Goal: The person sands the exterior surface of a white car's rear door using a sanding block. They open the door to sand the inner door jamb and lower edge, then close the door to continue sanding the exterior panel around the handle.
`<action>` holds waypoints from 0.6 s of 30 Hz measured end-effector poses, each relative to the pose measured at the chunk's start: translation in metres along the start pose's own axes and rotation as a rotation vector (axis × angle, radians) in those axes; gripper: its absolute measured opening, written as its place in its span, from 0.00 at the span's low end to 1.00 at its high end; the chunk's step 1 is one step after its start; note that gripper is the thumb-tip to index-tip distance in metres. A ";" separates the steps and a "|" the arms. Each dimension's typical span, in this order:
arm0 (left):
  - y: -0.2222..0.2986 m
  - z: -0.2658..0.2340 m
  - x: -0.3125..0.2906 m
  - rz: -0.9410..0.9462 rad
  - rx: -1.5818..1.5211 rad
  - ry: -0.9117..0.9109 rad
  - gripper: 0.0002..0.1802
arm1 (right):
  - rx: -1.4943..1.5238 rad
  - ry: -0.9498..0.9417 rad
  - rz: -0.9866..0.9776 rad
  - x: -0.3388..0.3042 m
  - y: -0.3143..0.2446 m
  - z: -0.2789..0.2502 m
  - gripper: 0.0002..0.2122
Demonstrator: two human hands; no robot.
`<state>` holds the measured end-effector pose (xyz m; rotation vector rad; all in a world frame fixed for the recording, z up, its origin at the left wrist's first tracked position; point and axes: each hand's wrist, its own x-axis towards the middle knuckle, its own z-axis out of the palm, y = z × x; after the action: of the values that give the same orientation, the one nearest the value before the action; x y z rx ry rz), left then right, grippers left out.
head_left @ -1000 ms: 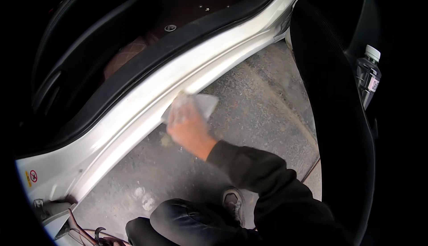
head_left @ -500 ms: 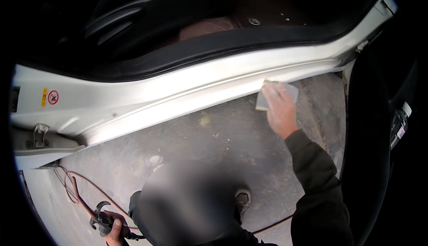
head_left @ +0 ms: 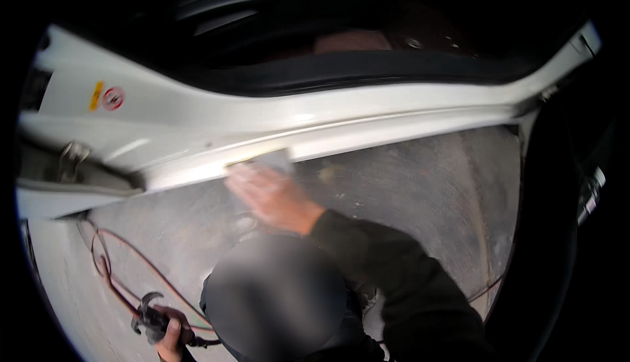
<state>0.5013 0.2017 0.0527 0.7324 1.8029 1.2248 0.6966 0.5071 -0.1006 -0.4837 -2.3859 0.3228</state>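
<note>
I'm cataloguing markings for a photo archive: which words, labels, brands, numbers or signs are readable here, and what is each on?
No words or numbers can be read.
Round red-ringed sign, on the white car body: its dark inner symbol is too blurred to make out.
Yellow sticker, just left of it: too small and blurred to read.
Bottle at far right: any print is too blurred to read.

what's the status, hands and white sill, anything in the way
Left hand gripping black tool. Right hand on grey pad, at outer edge of white sill. Reddish hose at left, apart from right hand.
</note>
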 end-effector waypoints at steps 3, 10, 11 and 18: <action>0.002 0.002 0.002 -0.049 -0.086 0.139 0.17 | -0.086 -0.139 0.043 -0.044 0.039 -0.061 0.33; -0.031 -0.036 -0.010 -0.034 -0.185 0.255 0.19 | -0.293 -0.423 -0.040 -0.063 0.054 -0.074 0.40; -0.033 -0.040 -0.010 -0.058 -0.219 0.250 0.19 | -0.275 -0.425 -0.034 -0.056 0.046 -0.057 0.39; -0.079 -0.065 -0.010 0.017 -0.343 0.298 0.20 | -0.251 -0.315 -0.132 0.013 -0.022 0.092 0.37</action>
<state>0.4487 0.1354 -0.0053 0.3855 1.7516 1.6720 0.6211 0.4833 -0.1541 -0.4087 -2.7687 0.0393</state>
